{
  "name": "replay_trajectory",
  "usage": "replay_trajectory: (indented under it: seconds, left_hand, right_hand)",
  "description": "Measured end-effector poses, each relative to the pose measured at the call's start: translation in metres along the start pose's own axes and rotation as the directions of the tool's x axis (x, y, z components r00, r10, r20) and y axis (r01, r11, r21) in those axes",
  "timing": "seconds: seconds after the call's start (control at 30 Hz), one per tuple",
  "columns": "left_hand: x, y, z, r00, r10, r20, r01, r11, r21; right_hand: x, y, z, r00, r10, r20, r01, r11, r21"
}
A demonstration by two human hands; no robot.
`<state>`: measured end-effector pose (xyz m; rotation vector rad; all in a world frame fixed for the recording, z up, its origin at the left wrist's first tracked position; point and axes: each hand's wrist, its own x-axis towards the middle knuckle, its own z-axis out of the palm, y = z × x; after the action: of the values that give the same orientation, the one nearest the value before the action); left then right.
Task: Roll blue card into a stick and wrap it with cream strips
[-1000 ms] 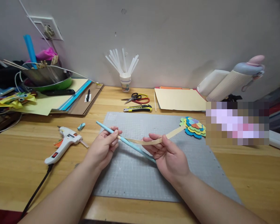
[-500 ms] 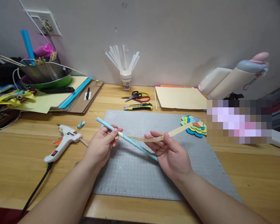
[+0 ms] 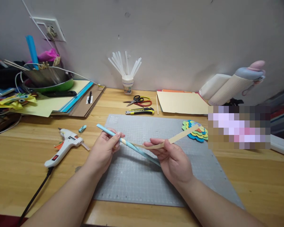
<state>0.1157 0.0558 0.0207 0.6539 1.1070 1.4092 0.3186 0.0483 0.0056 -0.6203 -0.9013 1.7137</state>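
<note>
My left hand [image 3: 103, 150] pinches a long light-blue stick [image 3: 104, 129] above the grey cutting mat [image 3: 137, 176], fingers closed round it near a tan band wound on it. My right hand [image 3: 174, 160] is closed on the stick's other end and holds a tan paper strip [image 3: 180, 137] between thumb and fingers. The strip runs from the stick up and right, its free end over a layered multicoloured paper flower [image 3: 198, 134] lying on the mat.
A white glue gun [image 3: 65, 145] with a black cord lies left of the mat, a small blue scrap [image 3: 82, 128] beside it. Scissors [image 3: 138, 101], a yellow utility knife [image 3: 140, 111], a cup of glue sticks [image 3: 127, 82], paper stacks [image 3: 182, 101] and a green pan [image 3: 47, 80] sit behind.
The tan band on the stick has grown a little as the strip wraps round it. Both hands stay in nearly the same place; the view shifted slightly.
</note>
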Motion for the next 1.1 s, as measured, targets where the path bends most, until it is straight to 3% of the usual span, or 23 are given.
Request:
replay_trajectory:
  seconds: [0.33,1.1]
  left_hand:
    - [-0.0048,0.009,0.0006,0.992,-0.047,0.118,0.058,0.994,-0.095]
    - [-0.0063,0.0018,0.0055,0.992,0.125,-0.009,-0.124,0.989,0.083]
  right_hand:
    - [0.0038,-0.0041,0.0003,0.994,0.006,-0.113,-0.002,0.999,0.036]
    - [-0.0049,-0.0069,0.0038,0.997,-0.071,0.015,0.072,0.986,-0.152]
